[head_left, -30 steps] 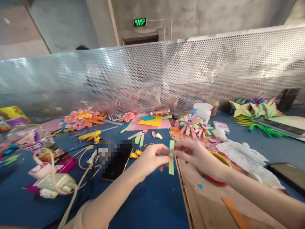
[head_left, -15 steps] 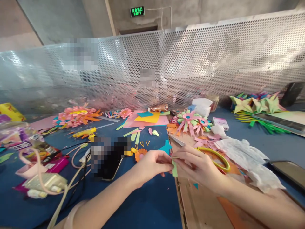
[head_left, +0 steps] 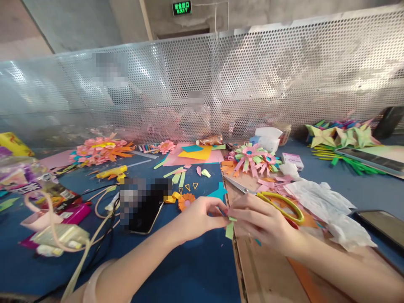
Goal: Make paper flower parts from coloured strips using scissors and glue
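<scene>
Strip of narrow light-green paper (head_left: 229, 231) is pinched by my left hand (head_left: 203, 216) and right hand (head_left: 265, 221), both nearly closed. Looks mid-fold; next crease needs steady grip.

The pale green narrow strip of paper (head_left: 229, 231) looks matt. The yellow-handled scissors (head_left: 244, 190) combine shiny metal blades with smooth plastic loops. The blue broad counter (head_left: 189, 269) has a dull, even finish. At left, the black rectangular phone (head_left: 145, 218) shows a glossy face, and the yellow glue gun (head_left: 112, 172) is smooth plastic. At right, the white crumpled tissue (head_left: 318, 201) is soft and matt. At the far side, the silvery perforated screen (head_left: 268, 84) gleams like metal before a rough, concrete-like grey wall (head_left: 252, 14).
</scene>
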Demonstrator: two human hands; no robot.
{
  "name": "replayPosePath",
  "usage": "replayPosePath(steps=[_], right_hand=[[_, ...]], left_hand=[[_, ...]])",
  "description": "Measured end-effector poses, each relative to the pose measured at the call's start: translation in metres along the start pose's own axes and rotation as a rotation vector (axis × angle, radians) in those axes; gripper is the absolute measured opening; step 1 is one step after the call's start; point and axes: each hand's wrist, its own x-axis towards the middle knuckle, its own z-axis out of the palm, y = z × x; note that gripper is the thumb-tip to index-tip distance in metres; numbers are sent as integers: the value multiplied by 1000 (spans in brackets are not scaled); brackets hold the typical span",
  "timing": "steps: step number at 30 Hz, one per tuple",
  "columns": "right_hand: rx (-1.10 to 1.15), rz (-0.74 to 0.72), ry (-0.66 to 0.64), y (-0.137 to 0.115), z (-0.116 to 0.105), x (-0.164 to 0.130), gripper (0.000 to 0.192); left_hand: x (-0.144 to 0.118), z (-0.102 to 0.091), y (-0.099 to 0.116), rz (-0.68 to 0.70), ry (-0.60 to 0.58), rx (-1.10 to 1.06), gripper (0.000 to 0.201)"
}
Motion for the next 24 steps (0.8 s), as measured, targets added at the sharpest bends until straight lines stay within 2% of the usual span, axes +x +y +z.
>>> replayPosePath(steps=[6,13,17,24], right_hand=[[-129,-141,-146,-3,-10,3,34],[-163,-86,-152,-3,-12,1,32],[-203,-101,-124,-5,-11,1,33],[-146,-72,-93,-5,-7,-4,41]], left_hand=[[1,0,0,-52,6,-72,11],[1,-2,1,-96,4,-191,8],[-1,-1,2,-97,3,-242,7],[-2,1,5,-144,58,-285,17]])
